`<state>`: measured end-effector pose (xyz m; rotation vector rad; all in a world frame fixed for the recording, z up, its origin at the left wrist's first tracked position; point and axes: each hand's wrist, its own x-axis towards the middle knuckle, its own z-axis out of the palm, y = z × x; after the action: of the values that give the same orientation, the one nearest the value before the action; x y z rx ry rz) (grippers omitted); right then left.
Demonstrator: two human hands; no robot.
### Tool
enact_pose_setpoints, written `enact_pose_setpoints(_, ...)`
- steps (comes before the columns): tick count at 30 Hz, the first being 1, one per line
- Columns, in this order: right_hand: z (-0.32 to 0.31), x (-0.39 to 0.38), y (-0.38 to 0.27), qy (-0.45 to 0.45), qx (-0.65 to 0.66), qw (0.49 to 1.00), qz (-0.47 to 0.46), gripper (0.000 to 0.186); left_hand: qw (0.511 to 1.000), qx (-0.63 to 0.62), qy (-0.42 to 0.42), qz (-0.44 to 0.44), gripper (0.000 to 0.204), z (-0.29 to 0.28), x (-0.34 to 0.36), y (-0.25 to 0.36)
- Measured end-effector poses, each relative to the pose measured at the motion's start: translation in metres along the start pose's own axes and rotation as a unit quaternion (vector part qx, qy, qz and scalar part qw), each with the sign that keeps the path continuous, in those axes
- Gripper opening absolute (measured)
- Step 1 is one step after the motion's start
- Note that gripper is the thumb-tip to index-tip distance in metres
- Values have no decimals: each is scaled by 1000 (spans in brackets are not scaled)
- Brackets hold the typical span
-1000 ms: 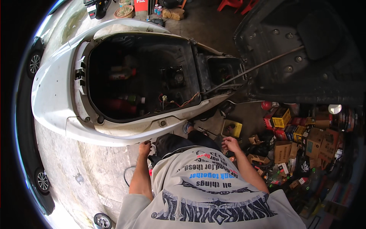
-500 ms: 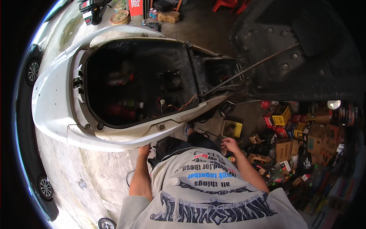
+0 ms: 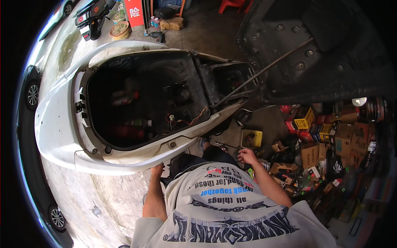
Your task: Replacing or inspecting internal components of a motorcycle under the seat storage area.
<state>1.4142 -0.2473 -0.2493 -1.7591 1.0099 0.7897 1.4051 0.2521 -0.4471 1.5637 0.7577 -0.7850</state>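
A white scooter body (image 3: 58, 132) stretches across in front of me, its dark underseat storage bucket (image 3: 153, 82) uncovered. My left hand (image 3: 157, 169) hangs just by the lower edge of the white side panel, fingers curled; nothing shows in it, and I cannot tell whether it touches the panel. My right hand (image 3: 247, 156) is held at my right side, loosely closed, with nothing visible in it. Inside the bucket lie a bottle (image 3: 138, 123) with a pale cap and a second small container (image 3: 124, 98). Loose wires with a white connector (image 3: 171, 118) rest at the near rim.
The black seat (image 3: 289, 78) stands raised on the right, a thin rod (image 3: 269, 68) running to it. Piled boxes (image 3: 310, 155) and bottles cover the right-hand ground. A yellow bin (image 3: 252, 139) sits beyond my right hand. Potted plants (image 3: 120, 29) and a dark car (image 3: 27, 157) lie further off.
My view has shifted slightly, so the scooter and seat sit lower and further left. Both hands keep nearly the same pose by my sides.
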Motion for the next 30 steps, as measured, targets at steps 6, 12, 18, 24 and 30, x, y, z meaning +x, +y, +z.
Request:
enact_pose_setpoints(6,0,0,2,-2,-6,1000,12,24,1000,17,-1,9,25,-1,8,-8)
enact_pose_setpoints(12,-1,4,1,-5,-1,1000,7,24,1000,-12,7,4,24,2,-1,-2)
enact_pose_setpoints(18,1,6,0,-9,-6,1000,-3,25,999,-25,2,-21,22,2,-4,0)
enact_pose_setpoints(24,3,4,0,-7,-12,1000,0,25,999,-35,5,-12,23,1,-2,0)
enact_pose_setpoints(30,5,-1,1,-1,-5,1000,7,25,1000,-3,-3,-16,26,1,2,3)
